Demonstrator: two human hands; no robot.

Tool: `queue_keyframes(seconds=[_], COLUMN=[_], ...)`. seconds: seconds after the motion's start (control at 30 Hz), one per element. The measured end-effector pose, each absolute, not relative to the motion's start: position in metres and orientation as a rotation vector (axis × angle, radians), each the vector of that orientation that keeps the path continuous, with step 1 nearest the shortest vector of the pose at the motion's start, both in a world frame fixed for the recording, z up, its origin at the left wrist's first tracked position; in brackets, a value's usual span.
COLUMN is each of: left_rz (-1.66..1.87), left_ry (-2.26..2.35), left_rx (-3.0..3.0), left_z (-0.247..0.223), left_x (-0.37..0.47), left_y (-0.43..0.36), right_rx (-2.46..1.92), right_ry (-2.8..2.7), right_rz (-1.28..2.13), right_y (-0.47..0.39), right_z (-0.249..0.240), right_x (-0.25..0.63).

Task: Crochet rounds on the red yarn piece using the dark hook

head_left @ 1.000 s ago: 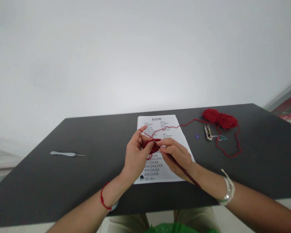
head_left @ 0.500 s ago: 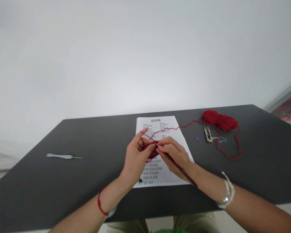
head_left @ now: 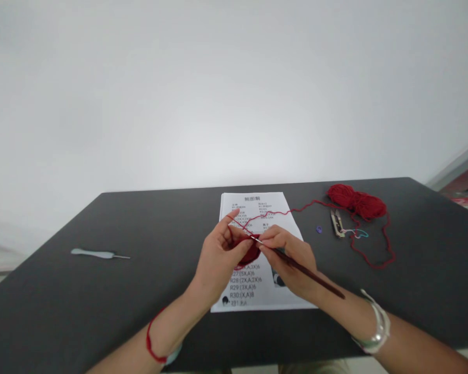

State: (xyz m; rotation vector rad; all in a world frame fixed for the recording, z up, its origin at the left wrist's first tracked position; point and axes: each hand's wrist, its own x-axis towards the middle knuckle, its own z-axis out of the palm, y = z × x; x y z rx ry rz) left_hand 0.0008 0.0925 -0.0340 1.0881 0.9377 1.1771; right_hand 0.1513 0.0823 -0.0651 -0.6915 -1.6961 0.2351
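Note:
My left hand (head_left: 218,252) pinches a small dark red crochet piece (head_left: 250,254) between thumb and fingers, its index finger raised with red yarn running over it. In my right hand (head_left: 292,254) is a crochet hook (head_left: 306,271) with a dark brown handle, held like a pen. The hook's metal tip meets the top edge of the crochet piece, beside my left thumb. Both hands hover over a printed pattern sheet (head_left: 237,304), covering part of its text. From the left hand, the yarn trails right to a red yarn skein (head_left: 356,201).
On the dark table (head_left: 152,223), a second hook with a pale grey handle (head_left: 95,253) lies at left. Thread snips (head_left: 336,223), a small purple stitch marker (head_left: 319,229) and a light blue loop (head_left: 362,234) lie near the skein. Behind stands a white wall (head_left: 234,93).
My right hand has shifted slightly right, and the hook's handle now slants flatter, with more of its metal shaft showing. The left hand keeps its grip. The whole view has shifted slightly.

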Motion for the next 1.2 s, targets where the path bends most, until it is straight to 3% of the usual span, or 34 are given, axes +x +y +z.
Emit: queue_keyframes(seconds=[0.33,0.7,1.2], left_rz=[1.23,1.115,0.92], left_ry=[1.031,1.023,0.821], left_rx=[1.269,1.522,1.154], left_z=[-0.038,-0.042,-0.044], left_x=[0.005,0.001,0.002], left_y=[0.091,0.095,0.097], right_rx=[-0.775,-0.966,-0.964], right_ry=[-1.774,-1.076,-0.809], right_rz=[0.041,1.053,1.441], right_y=[0.075,0.088,0.098], right_z=[-0.06,-0.047,-0.046], right_x=[0.152,0.154,0.157])
